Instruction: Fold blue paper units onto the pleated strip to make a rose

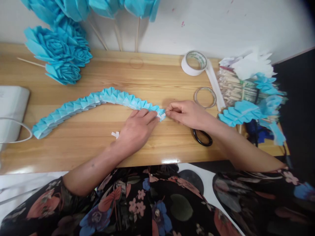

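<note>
A long strip of pleated light-blue crepe paper (109,95) curves in an arc across the wooden table. My left hand (137,129) is closed over its right end, fingertips and thumb pressing there. A short piece of white tape (161,114) shows at that end, between my two hands. Thumb and index finger of my right hand (187,113) pinch together at the tape's outer tip; the exact grip is partly hidden. Under my right wrist lies a black looped handle (202,137), the rest of it covered. Small white tape scraps (115,134) lie beside my left hand.
Blue paper roses (57,49) and wooden sticks stand at the back left. A white tape roll (194,63) and a bare ring (205,97) sit right of centre. Bundled sticks (236,86) and blue pleated pieces (242,112) crowd the right. A white device (13,108) borders the left.
</note>
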The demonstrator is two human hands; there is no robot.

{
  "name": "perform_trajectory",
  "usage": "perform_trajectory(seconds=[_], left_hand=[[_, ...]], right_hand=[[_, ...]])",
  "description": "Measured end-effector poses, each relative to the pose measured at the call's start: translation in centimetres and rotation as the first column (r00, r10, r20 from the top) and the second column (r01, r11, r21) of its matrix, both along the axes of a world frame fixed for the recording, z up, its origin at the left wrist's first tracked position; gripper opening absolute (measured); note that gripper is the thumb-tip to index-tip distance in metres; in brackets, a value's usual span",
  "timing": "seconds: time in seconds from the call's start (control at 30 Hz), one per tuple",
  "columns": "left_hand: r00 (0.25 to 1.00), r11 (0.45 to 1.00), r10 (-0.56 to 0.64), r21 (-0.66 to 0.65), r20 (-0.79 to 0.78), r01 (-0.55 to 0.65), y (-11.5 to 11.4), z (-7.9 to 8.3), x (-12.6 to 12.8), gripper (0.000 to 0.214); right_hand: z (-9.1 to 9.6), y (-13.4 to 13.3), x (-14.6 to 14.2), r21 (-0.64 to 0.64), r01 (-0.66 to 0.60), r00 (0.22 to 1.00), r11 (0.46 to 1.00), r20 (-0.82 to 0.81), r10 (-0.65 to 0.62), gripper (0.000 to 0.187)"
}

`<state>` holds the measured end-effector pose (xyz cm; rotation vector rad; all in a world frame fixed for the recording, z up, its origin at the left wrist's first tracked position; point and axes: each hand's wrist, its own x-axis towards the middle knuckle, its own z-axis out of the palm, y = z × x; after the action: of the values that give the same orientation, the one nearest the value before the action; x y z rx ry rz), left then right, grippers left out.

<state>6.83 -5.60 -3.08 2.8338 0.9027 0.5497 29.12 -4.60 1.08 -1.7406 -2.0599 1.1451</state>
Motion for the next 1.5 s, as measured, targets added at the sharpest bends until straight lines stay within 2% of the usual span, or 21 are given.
perform_trajectory(seconds=[0.3,0.57,0.7,0.77,0.9,0.97,1.07,1.13,1.27,1.4,1.5], left_hand=[[0.998,0.999,-0.007,0.035,0.054,0.005,0.1,-0.1,0.0,0.029],[0.994,0.998,0.041,0.043,-0.097,-0.037,-0.1,0.6,1.1,0.027],[0.988,0.998,0.041,0.043,-0.152,-0.035,0.0,1.2,1.6,0.026],[0.986,0.999,0.034,0.042,-0.165,-0.027,0.1,1.5,1.8,0.026],[0.986,0.995,0.036,0.096,-0.165,-0.021,0.1,1.6,1.9,0.027],[0.987,0.992,0.038,0.127,-0.153,-0.018,0.0,1.5,1.9,0.028],[0.989,0.990,0.034,0.140,-0.144,-0.014,-0.1,1.3,1.8,0.029],[0.989,0.991,0.033,0.131,-0.141,-0.014,-0.1,1.3,1.6,0.028],[0.992,0.997,0.023,0.081,-0.121,-0.013,-0.3,1.2,0.7,0.027],[0.995,0.999,-0.006,0.032,-0.102,0.010,-0.6,1.0,-0.3,0.025],[0.993,1.000,-0.020,0.016,-0.114,0.022,-0.8,0.9,-0.6,0.023]], right_hand=[[-0.6,0.1,-0.2,0.072,-0.007,0.999,0.997,0.039,0.004,0.017],[-0.7,0.0,-0.3,0.132,-0.003,0.996,0.991,0.087,-0.008,0.014],[0.1,-0.6,-0.4,0.148,-0.031,0.982,0.988,0.190,0.002,0.034],[0.7,-1.2,-0.5,0.205,-0.045,0.960,0.978,0.280,-0.015,0.040],[1.4,-2.5,-0.3,0.419,-0.029,0.891,0.907,0.422,-0.166,0.031],[1.4,-3.1,-0.2,0.437,-0.095,0.883,0.894,0.452,-0.127,0.032],[0.8,-3.9,-0.5,0.376,-0.236,0.884,0.896,0.467,0.037,0.042],[0.2,-4.3,-1.0,0.357,-0.257,0.877,0.898,0.477,0.061,0.043],[-0.9,-4.5,-1.4,0.370,-0.178,0.900,0.912,0.436,-0.001,0.039],[-1.1,-3.8,-1.0,0.362,0.054,0.975,0.931,0.182,-0.128,0.033],[-0.9,-3.1,-1.2,0.372,0.149,0.969,0.916,0.132,-0.211,0.030]])
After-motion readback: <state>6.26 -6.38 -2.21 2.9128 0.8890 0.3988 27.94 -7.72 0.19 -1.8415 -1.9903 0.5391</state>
